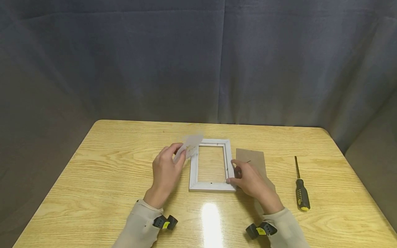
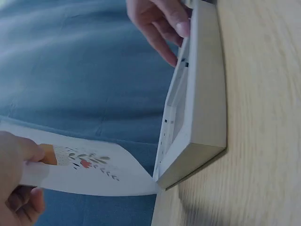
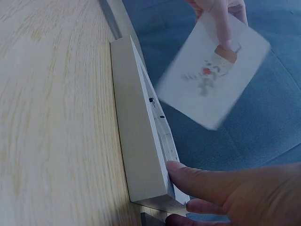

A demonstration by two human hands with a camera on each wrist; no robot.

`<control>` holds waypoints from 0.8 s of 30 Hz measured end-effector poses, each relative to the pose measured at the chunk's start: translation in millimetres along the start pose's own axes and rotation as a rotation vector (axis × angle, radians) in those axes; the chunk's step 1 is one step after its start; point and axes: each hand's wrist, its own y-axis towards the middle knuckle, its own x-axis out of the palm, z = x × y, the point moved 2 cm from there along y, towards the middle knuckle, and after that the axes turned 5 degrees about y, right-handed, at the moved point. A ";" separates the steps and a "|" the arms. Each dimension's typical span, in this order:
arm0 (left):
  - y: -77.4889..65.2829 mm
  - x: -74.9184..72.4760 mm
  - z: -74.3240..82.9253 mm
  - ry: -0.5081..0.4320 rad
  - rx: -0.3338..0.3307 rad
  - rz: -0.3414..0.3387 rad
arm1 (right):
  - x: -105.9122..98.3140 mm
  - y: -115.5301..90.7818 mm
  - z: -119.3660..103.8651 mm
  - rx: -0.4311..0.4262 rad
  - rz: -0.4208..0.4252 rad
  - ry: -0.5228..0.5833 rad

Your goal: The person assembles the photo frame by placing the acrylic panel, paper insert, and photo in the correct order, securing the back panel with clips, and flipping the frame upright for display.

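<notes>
A white picture frame (image 1: 212, 187) lies flat on the wooden table, its middle opening showing the tabletop. Small dark tabs dot its inner edge. Above the frame's left side, my left hand (image 1: 165, 168) pinches a white card (image 2: 108, 167) by one end, between thumb and fingers. Printed on the card are a small vase shape, leaves and a red flower. The card is held up at a tilt and looks blurred in the head view. My right hand (image 1: 252, 179) grips the frame's lower right side, thumb (image 3: 193, 179) on top and fingers at the outer edge.
Partly under the right hand and forearm lies a brown backing board (image 1: 252, 156), right of the frame. Farther right a screwdriver (image 1: 302, 194) with a black and yellow handle rests on the table (image 1: 102, 182). A dark curtain (image 1: 155, 69) hangs behind the table.
</notes>
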 end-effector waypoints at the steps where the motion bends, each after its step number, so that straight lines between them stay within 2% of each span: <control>1: -1.2 1.3 1.8 0.011 0.015 -0.010 | 0.0 -0.1 0.0 0.000 -0.001 0.001; 6: -4.5 4.4 8.7 0.003 0.056 -0.040 | -0.5 -0.2 -0.2 0.001 -0.004 0.004; 13: -11.5 10.9 22.3 -0.036 0.148 -0.075 | -0.6 -0.2 0.1 0.003 -0.003 0.015; 17: -16.9 16.7 28.0 -0.032 0.204 -0.169 | -0.9 -0.4 -0.1 0.001 -0.003 0.012; 20: -20.6 21.7 30.3 -0.014 0.234 -0.274 | -1.1 0.1 -0.4 0.001 -0.002 0.009; 24: -25.2 27.9 31.2 0.032 0.239 -0.426 | -1.3 1.0 -0.4 -0.002 -0.001 0.011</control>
